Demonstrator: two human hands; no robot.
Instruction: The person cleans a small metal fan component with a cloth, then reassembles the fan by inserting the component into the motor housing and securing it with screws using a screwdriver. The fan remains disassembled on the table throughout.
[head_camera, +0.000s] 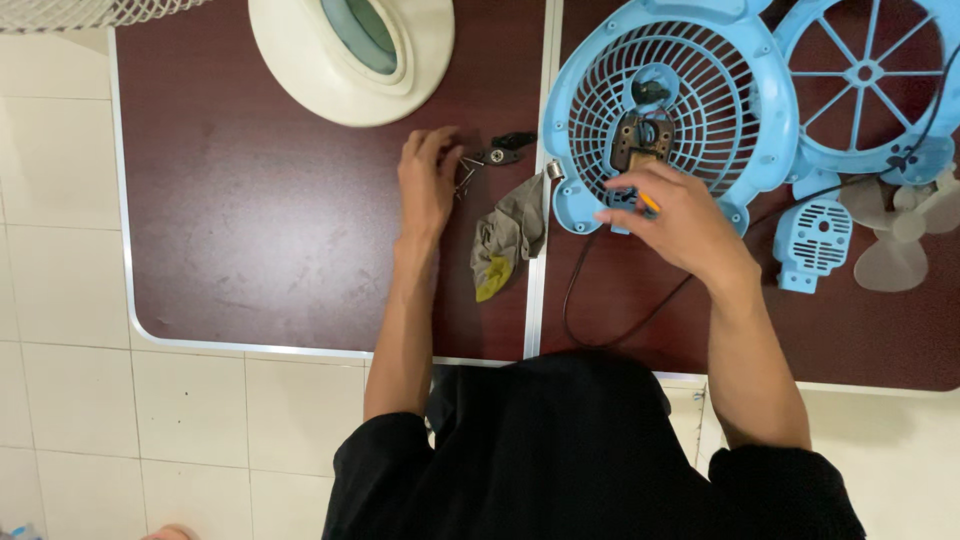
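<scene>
— Two hands at work, yes? What is the left hand (427, 180) doing?

— It lies palm-down on the dark red table (250, 230), fingers loosely spread and gripping nothing, fingertips touching a small cluster of screws (466, 176). Just beyond them sits a small black bracket (508, 147).

— And the right hand (682, 215)?

— Pinched around what looks like a screwdriver with an orange handle (650, 203), though most of it is hidden. It hovers at the lower rim of the blue fan grille housing (775, 120), where the brown motor (641, 138) sits in the centre.

— Anything between the hands?

— A crumpled grey-yellow rag (508, 238). A black cord (600, 310) loops below the housing, and pale fan blades (900, 240) lie far right.
</scene>
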